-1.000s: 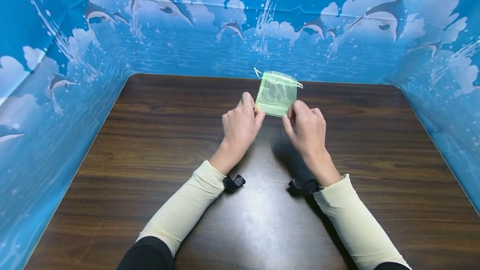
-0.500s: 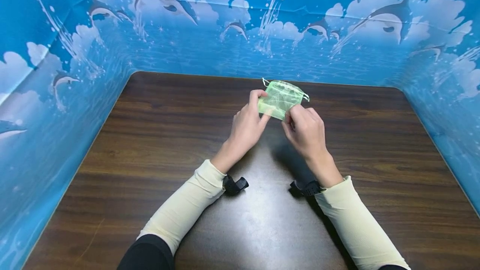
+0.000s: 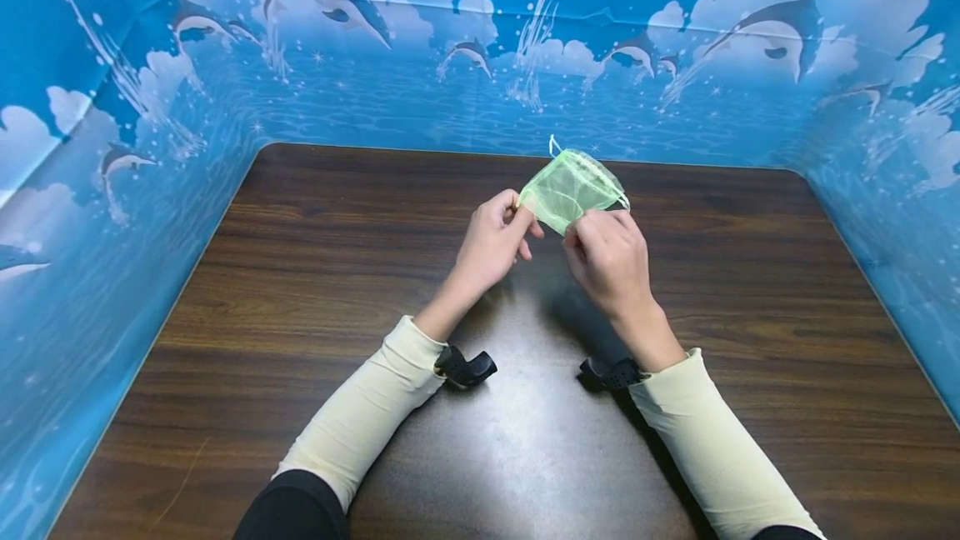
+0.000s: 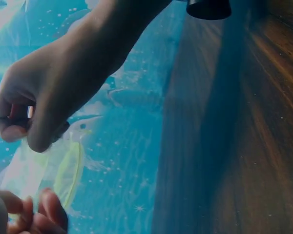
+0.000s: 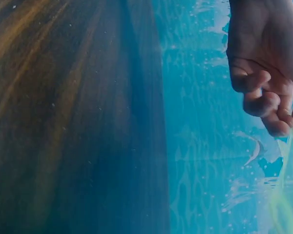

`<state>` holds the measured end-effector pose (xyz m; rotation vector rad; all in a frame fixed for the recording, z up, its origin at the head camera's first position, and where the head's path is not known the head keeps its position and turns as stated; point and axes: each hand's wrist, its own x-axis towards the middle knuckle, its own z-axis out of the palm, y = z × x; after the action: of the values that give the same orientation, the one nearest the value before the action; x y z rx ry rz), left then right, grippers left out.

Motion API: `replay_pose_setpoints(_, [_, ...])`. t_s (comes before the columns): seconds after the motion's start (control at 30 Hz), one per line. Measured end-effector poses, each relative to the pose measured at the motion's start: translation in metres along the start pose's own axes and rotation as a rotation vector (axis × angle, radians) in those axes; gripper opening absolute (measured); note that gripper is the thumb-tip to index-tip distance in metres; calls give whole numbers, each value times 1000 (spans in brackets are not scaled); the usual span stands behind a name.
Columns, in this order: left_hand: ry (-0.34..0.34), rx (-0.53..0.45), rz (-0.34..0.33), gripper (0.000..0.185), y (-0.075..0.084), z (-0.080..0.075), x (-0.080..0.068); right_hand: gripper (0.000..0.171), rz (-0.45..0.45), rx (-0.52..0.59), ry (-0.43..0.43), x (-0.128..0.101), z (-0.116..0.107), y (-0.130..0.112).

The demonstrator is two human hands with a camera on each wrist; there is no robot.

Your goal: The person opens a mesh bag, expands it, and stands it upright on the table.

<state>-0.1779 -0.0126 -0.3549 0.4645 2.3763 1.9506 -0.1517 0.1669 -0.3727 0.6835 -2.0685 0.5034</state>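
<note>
- L hand (image 3: 491, 240): thumb + forefinger pinch the near-left corner of the green mesh pouch (image 3: 573, 188); other fingers curled under. Prob. pinched at the corner so the thin fabric stays taut.
- In left wrist view the pouch (image 4: 49, 168) hangs just below the pinching fingertips (image 4: 39, 141), at approx. 6 o'clock from them.
- Pouch is held up off the desk (image 3: 300, 290), tilted, drawstring end w/ white cord (image 3: 553, 145) pointing away at approx. 12 o'clock; from L hand it lies at 2 o'clock.
- R hand (image 3: 611, 261): fingers curled, gripping the pouch's near-right edge; pouch at approx. 11 o'clock from it, touching.
- Two-hand hold likely keeps the limp bag spread flat betw. the hands.
- Right wrist view: R hand (image 5: 266, 63) knuckles bent, green mesh (image 5: 288, 195) at 6 o'clock.
</note>
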Motion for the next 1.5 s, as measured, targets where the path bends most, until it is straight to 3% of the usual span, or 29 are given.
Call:
replay_pose_setpoints(0.13, [-39, 22, 79, 17, 0, 1, 1, 5, 161, 7, -19, -2, 1, -2])
replay_pose_setpoints(0.27, [-30, 200, 161, 12, -1, 3, 2, 23, 284, -25, -93, -2, 2, -2])
replay_pose_setpoints(0.4, [-34, 422, 231, 8, 0, 5, 1, 30, 282, -20, -158, 0, 2, -1])
replay_pose_setpoints(0.53, [-68, 491, 278, 11, 0, 7, 0, 21, 219, -14, -157, 0, 1, -2])
replay_pose_setpoints(0.63, [-54, 534, 295, 15, 0, 7, -1, 14, 181, -27, -136, 0, 1, -2])
replay_pose_setpoints(0.87, [45, 639, 292, 21, -1, 8, -4, 12, 159, -33, -120, 0, 4, -1])
replay_pose_setpoints(1.07, [81, 629, 331, 28, 0, 6, -4, 12, 324, -28, -302, -2, 4, 3])
replay_pose_setpoints(1.2, [104, 687, 244, 20, 0, 5, -4, 12, 379, -46, -365, -4, 2, 5])
replay_pose_setpoints(1.27, [119, 753, 178, 21, -2, 5, -3, 12, 340, -61, -375, -4, 0, 5])
replay_pose_setpoints(1.33, [122, 832, 136, 32, -5, 5, -3, 17, 274, -77, -386, -4, -1, 4])
replay_pose_setpoints(1.4, [113, 911, 137, 35, -7, 4, -3, 22, 207, -90, -401, -4, -1, 3])
replay_pose_setpoints(1.5, [103, 1017, 180, 21, -10, 4, -4, 24, 153, -105, -414, -4, 0, 2])
